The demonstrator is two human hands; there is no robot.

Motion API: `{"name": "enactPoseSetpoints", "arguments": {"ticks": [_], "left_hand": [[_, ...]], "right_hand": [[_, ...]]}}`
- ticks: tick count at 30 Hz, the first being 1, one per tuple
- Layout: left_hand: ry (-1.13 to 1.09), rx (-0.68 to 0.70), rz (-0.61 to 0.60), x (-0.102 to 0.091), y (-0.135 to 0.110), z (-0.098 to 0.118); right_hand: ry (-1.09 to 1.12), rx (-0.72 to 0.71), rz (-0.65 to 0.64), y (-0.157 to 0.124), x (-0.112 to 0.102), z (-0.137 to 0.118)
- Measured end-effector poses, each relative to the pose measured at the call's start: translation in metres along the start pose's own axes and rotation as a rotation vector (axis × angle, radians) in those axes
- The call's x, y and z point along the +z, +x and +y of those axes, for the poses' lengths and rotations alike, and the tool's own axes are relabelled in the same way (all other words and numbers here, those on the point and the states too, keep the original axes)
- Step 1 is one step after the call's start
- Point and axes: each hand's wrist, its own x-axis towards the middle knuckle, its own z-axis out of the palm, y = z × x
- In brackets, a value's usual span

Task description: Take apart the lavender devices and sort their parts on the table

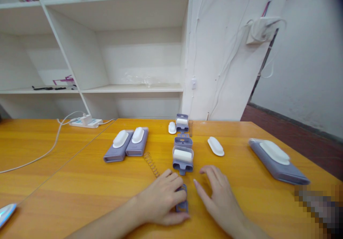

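Note:
My left hand (163, 198) lies on the orange table (80, 189) with its fingers curled round a small purple plastic part (182, 205). My right hand (218, 192) rests just right of it, fingers spread and slightly bent, holding nothing. Directly beyond the hands stands a purple holder with a white roller (183, 157) under a clear cover. A thin metal spring (151, 164) lies on the table to the left of that holder. Further back are a second roller holder (182, 122), a small purple piece (183, 140), a white cap (172, 127) and an upright spring (190, 127).
Two finished purple units with white tops (125, 145) lie left of centre. A loose white cap (215, 146) and a larger purple unit (277, 160) lie to the right. A power strip (85, 122) with cable sits at the back left. White shelving (120, 53) stands behind the table.

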Motion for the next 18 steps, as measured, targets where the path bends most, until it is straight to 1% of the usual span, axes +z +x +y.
{"name": "enactPoseSetpoints", "arguments": {"ticks": [4,7,9,12,14,18], "left_hand": [[0.000,-0.010,-0.020,-0.005,-0.015,-0.005],[-0.016,-0.077,-0.010,-0.011,-0.028,-0.007],[-0.041,-0.147,0.003,-0.016,-0.034,-0.009],[-0.102,-0.265,0.016,-0.020,-0.036,-0.013],[-0.153,-0.325,0.016,-0.021,-0.034,-0.016],[-0.215,-0.365,0.006,-0.021,-0.029,-0.019]], "right_hand": [[-0.076,0.026,-0.034,0.020,0.015,0.000],[-0.168,0.067,-0.062,0.034,0.021,0.000],[-0.216,0.086,-0.081,0.044,0.021,0.000],[-0.288,0.080,-0.116,0.057,0.018,0.002],[-0.355,0.097,-0.168,0.062,0.016,0.005],[-0.457,0.171,-0.285,0.065,0.017,0.015]]}}
